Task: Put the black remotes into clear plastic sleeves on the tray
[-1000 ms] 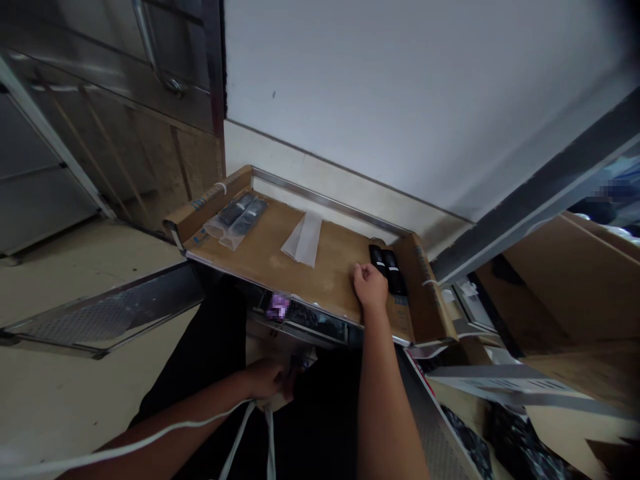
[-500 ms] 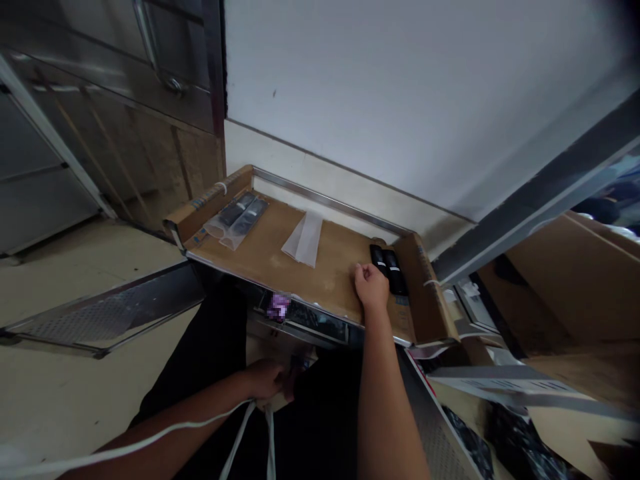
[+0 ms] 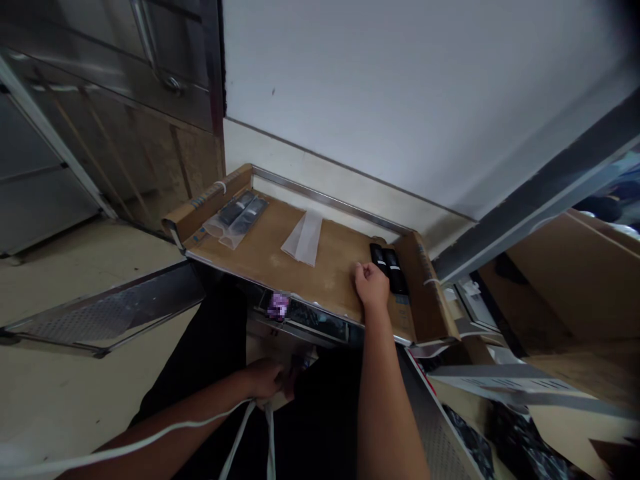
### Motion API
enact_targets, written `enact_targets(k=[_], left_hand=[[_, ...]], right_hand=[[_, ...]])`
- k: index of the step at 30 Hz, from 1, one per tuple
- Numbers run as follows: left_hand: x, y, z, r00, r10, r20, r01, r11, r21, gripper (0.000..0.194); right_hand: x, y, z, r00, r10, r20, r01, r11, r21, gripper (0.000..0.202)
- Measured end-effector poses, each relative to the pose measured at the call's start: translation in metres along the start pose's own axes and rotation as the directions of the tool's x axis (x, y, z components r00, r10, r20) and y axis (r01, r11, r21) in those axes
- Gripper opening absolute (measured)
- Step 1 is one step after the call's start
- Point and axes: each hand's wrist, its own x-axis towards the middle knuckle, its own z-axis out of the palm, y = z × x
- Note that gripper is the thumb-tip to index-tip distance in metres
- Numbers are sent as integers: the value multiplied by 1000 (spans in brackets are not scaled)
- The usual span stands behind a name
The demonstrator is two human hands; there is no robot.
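The right hand (image 3: 372, 285) reaches forward, loosely curled and empty, resting on the brown table (image 3: 280, 260) just beside two black remotes (image 3: 389, 268) at its right end. The left hand (image 3: 267, 379) sits low, gripping white straps (image 3: 250, 427).

Left hand (image 3: 267, 379) grip contents hidden below worktop; purple patch (image 3: 278, 305) blurred; white strap (image 3: 150, 437) cut off by frame edge.

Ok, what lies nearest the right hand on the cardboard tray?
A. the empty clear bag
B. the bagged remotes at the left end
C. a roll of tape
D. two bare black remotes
D: the right hand, loosely curled, sits on the tray right beside the two black remotes at its right end.
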Motion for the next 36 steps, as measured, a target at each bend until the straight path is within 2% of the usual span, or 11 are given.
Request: enact_targets(k=[11,17,31,36], left_hand=[[5,-6,7,1000,-1,-12,2,1000,25,30],[4,-5,4,1000,3,-1,-3,1000,18,31],[7,-10,10,1000,-4,-20,3,1000,-31,20],[8,-11,11,1000,-2,-20,1,999,-49,17]], right_hand=[[0,-1,-1,1000,1,-9,-1,1000,0,40],[0,-3,-2,1000,7,-13,-7,1000,19,40],[0,-1,-1,1000,25,-12,-24,999,29,37],[0,-2,-2,1000,-6,-23,6,1000,17,38]])
